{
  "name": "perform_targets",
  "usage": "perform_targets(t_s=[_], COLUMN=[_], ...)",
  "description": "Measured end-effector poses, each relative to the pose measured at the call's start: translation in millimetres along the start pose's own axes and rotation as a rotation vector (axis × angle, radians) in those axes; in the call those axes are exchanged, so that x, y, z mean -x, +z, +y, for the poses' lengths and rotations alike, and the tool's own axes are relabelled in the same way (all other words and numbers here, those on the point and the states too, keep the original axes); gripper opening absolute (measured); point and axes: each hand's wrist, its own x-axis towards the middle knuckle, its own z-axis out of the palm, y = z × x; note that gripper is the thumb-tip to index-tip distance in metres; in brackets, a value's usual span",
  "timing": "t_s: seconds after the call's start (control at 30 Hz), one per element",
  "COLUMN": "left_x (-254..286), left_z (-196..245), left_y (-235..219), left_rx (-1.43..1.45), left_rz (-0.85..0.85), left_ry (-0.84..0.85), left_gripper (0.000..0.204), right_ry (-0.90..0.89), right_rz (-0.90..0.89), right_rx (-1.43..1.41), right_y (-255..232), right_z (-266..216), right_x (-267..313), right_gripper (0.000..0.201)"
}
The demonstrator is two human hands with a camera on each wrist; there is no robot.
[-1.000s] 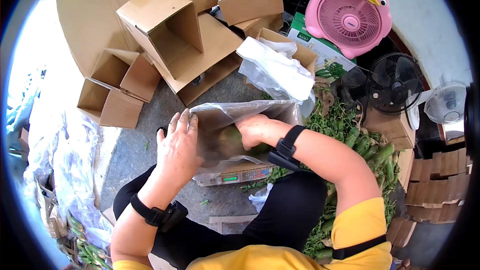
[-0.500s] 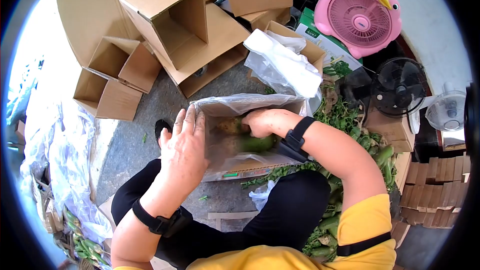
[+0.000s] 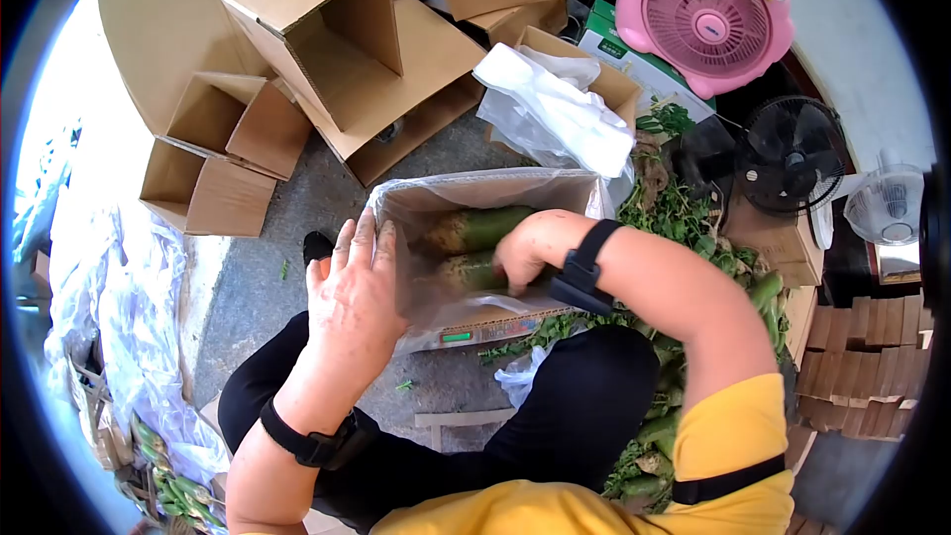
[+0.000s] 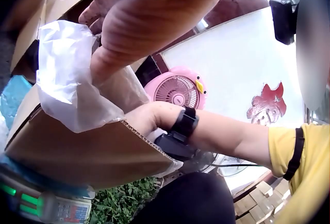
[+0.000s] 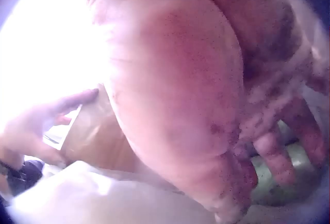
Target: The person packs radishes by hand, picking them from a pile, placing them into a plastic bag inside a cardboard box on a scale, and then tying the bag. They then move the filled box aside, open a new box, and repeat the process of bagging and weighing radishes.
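A carton [image 3: 495,315] lined with clear plastic stands before the person's knees, two large green radishes with brownish ends lying in it. The upper radish [image 3: 485,228] lies along the far side; the lower radish [image 3: 466,273] lies nearer the person. My left hand [image 3: 357,282] rests on the carton's left wall with straight fingers. Reaching in from the right, my right hand [image 3: 530,248] is at the lower radish's right end. In the right wrist view its spread fingers [image 5: 276,162] lie over the green skin, with the thumb lower down.
Under the carton, a scale [image 3: 466,337] shows a green display. Leafy greens [image 3: 684,228] and more radishes are heaped at the right. Other cartons [image 3: 347,50] stand beyond, beside a carton with white plastic [image 3: 555,104]. A pink fan [image 3: 708,25] and a black fan [image 3: 792,154] stand back right.
My right hand has moved from the carton's far side toward the person, onto the lower radish. Both radishes now lie side by side in plainer view. The left hand has stayed on the wall.
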Motion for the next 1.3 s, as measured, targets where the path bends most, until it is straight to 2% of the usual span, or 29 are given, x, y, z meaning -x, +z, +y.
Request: perform_targets(t_s=[0.03, 0.1, 0.13, 0.17, 0.23, 0.27, 0.3, 0.37, 0.43, 0.5, 0.57, 0.67, 0.7, 0.77, 0.8, 0.87, 0.93, 1.0, 1.03, 1.07, 1.1, 1.17, 1.3], left_x=[0, -1, -1, 0, 1, 3, 6, 12, 15, 11, 9, 6, 4, -2, -5, -12, -16, -20, -21, -23, -25, -28, -36], left_z=[0, -1, 0, 1, 3, 5, 8, 17, 23, 20, 16, 16, 14, 6, 1, -7, -9, -9, -10, -10, -9, -5, -6], left_y=[0, -2, -2, -1, -4, -8, -12, -19, -17, -9, -8, -13, -13, -11, -9, -4, 0, 4, 6, 8, 10, 13, 19], left_rx=[0.0, 0.04, 0.04, 0.082, 0.12, 0.102, 0.085, 0.148, 0.097, 0.052, 0.06, 0.105, 0.122, 0.097, 0.096, 0.146, 0.176, 0.232, 0.23, 0.217, 0.204, 0.216, 0.185], left_rz=[-0.002, -0.015, -0.018, 0.034, 0.092, 0.156, 0.218, 0.186, 0.081, 0.057, 0.129, 0.244, 0.273, 0.348, 0.345, 0.407, 0.424, 0.44, 0.44, 0.434, 0.432, 0.408, 0.402], left_ry=[0.002, 0.0, 0.003, -0.005, -0.007, 0.063, 0.136, 0.212, 0.297, 0.318, 0.317, 0.248, 0.239, 0.245, 0.266, 0.27, 0.274, 0.272, 0.284, 0.271, 0.26, 0.251, 0.289], left_gripper=[0.093, 0.089, 0.089, 0.083, 0.078, 0.072, 0.066, 0.061, 0.062, 0.053, 0.044, 0.031, 0.03, 0.029, 0.029, 0.026, 0.026, 0.026, 0.026, 0.025, 0.025, 0.025, 0.024], right_ry=[-0.008, -0.111, -0.131, -0.131, -0.317, -0.37, -0.367, -0.402, -0.494, -0.493, -0.499, -0.341, -0.233, -0.037, -0.022, 0.199, 0.303, 0.368, 0.329, 0.392, 0.365, 0.474, 0.678], right_rz=[-0.06, 0.061, 0.178, 0.178, 0.364, 0.486, 0.493, 0.6, 0.746, 0.759, 0.88, 1.207, 1.297, 1.4, 1.41, 1.48, 1.428, 1.274, 1.219, 1.219, 1.223, 1.297, 1.482], right_rx=[-0.056, -0.2, -0.259, -0.263, -0.524, -0.53, -0.539, -0.521, -0.504, -0.588, -0.799, -0.892, -0.918, -1.056, -1.069, -1.3, -1.48, -1.736, -1.851, -1.889, -2.02, -2.185, -2.377], right_y=[4, 22, 26, 31, 43, 53, 57, 70, 77, 82, 95, 128, 145, 185, 208, 262, 311, 357, 379, 400, 423, 439, 424], right_z=[0, 10, 10, 9, 12, 14, 16, 20, 24, 27, 35, 56, 62, 74, 80, 90, 84, 73, 70, 66, 66, 61, 73], right_x=[16, 20, 36, 51, 75, 80, 79, 78, 78, 93, 121, 171, 186, 201, 201, 179, 144, 94, 64, 30, -9, -60, -102], right_gripper=[0.05, 0.041, 0.04, 0.04, 0.042, 0.038, 0.038, 0.029, 0.018, 0.017, 0.02, 0.022, 0.021, 0.023, 0.023, 0.022, 0.023, 0.023, 0.021, 0.02, 0.021, 0.027, 0.049])
